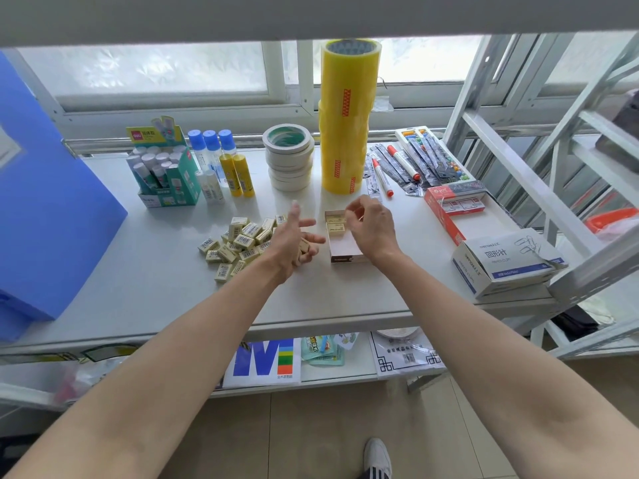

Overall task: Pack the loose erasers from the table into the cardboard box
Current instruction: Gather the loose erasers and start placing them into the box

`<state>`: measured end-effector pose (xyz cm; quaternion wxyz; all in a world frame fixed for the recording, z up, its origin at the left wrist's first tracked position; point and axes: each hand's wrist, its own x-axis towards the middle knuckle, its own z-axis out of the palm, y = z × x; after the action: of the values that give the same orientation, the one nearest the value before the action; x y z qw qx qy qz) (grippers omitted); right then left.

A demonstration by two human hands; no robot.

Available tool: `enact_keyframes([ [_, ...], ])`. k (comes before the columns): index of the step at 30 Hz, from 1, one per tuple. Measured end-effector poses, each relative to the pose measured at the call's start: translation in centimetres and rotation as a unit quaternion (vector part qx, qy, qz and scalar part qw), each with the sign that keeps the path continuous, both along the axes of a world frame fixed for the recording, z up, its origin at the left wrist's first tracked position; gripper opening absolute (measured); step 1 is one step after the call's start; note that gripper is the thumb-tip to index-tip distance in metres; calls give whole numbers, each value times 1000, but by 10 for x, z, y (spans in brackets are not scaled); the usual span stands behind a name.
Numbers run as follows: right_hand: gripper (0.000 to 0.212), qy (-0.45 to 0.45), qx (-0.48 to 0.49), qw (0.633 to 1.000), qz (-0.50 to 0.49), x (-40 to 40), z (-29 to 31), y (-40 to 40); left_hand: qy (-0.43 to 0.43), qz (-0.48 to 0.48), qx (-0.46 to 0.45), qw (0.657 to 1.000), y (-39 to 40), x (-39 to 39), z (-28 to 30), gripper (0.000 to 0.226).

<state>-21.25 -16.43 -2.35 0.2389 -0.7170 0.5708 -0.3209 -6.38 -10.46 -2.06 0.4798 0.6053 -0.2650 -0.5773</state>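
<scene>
Resting on the white worktop, the loose erasers form a heap at 9 o'clock of the left hand. The left hand sits palm-up over the heap's right edge, thumb and forefinger spread, lower fingers curled round at least one eraser; the exact count in the palm is obscured. The cardboard box lies open at 3 o'clock of the left hand, long axis running 12 to 6. Packed erasers fill its 12 o'clock end; the remainder shows bare floor. The right hand covers the box's right wall, fingers bent toward the thumb near the packed row; whether they pinch an eraser cannot be told, since the fingertips face away from the camera. At 12 o'clock of the box stands a yellow tape stack, its top cut by the upper shelf. A paper-clip carton lies at 3 o'clock.
</scene>
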Motion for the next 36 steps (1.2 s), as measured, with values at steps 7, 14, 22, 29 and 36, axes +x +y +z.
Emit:
enact_keyframes([
  [7,22,-46,100,975,193,15,30,23,128,-48,-22,990,12,13,7,94],
  [14,17,-28,142,953,268,28,31,28,136,-80,-21,987,18,13,13,95],
  [22,20,-197,202,945,163,24,22,29,71,-27,-11,997,18,18,10,70],
  [29,20,-262,214,938,76,17,21,32,7,-77,-38,996,21,12,10,25],
  [36,28,-158,160,969,105,-2,13,25,-21,-14,-35,999,13,2,14,14],
])
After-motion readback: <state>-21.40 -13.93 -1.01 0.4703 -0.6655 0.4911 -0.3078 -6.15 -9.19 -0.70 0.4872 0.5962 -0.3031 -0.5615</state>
